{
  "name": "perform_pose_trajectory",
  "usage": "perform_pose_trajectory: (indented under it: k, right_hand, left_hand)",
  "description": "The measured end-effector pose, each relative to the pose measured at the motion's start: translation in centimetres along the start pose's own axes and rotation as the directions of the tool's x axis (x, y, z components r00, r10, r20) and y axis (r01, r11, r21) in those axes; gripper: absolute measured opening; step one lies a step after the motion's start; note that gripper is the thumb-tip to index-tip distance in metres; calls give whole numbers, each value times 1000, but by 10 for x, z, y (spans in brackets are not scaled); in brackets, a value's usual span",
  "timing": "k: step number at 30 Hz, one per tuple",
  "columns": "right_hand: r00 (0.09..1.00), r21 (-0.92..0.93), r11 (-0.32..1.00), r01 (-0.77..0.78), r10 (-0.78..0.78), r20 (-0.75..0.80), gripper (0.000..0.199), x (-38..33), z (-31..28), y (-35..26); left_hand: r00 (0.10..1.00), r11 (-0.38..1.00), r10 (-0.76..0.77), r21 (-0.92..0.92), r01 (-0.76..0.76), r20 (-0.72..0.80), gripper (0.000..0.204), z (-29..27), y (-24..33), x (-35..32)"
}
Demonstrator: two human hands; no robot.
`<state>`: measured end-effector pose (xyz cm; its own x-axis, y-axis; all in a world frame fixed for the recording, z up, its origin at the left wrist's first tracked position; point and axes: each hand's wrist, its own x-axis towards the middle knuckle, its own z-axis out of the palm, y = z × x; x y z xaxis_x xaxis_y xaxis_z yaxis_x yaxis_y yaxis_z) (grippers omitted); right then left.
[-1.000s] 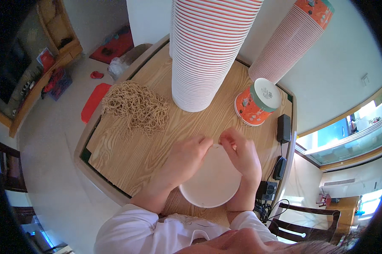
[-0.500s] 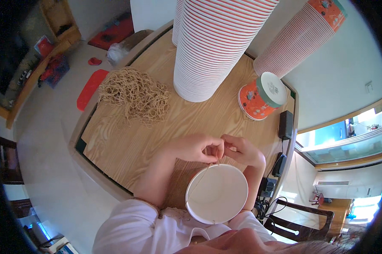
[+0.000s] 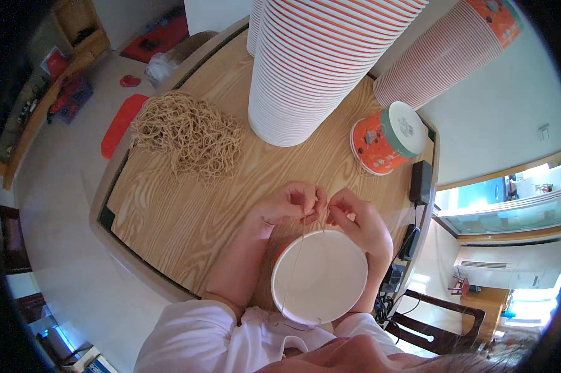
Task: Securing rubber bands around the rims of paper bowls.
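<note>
A white paper bucket (image 3: pixel 321 280) rests against my front, its open mouth facing up. Thin tan string (image 3: pixel 300 255) runs across that mouth from the lower rim to the far rim, where my hands meet it. My left hand (image 3: pixel 298 202) pinches the string just beyond the rim, fingers curled. Close beside it, my right hand (image 3: pixel 355 217) pinches another part of the string between thumb and forefinger. A small gap separates the two hands. A tangled heap of tan string (image 3: pixel 190 133) lies on the wooden table (image 3: pixel 168 230) to the left.
Tall stacks of white nested buckets (image 3: pixel 311 68) rise at the far side. An orange bucket (image 3: pixel 386 140) with a green band stands upside down at the right, near a black power adapter (image 3: pixel 421 182) and cables. Another stack (image 3: pixel 442 53) leans by the wall.
My hands have drawn slightly apart and away from the rim, pulling the string farther out. The bucket has tipped a little, and the whole view has shifted slightly.
</note>
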<state>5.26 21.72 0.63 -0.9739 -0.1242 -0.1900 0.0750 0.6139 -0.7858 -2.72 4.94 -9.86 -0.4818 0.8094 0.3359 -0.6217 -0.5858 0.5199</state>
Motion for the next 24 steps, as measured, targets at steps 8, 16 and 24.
perform_pose_trajectory:
  k: [8, 16, 24]
  right_hand:
    - [986, 116, 990, -79, 95, -139, 5, 7, 13, -8]
    - [977, 23, 999, -40, 44, -208, 5, 4, 16, -15]
    - [963, 48, 992, -118, 126, -238, 6, 3, 14, -17]
  left_hand:
    - [992, 964, -27, 265, -6, 122, 21, -33, 4, -3]
    - [979, 881, -159, 467, 82, 127, 22, -17, 21, -3]
    - [955, 791, -296, 569, 224, 35, 20, -14, 15, -1]
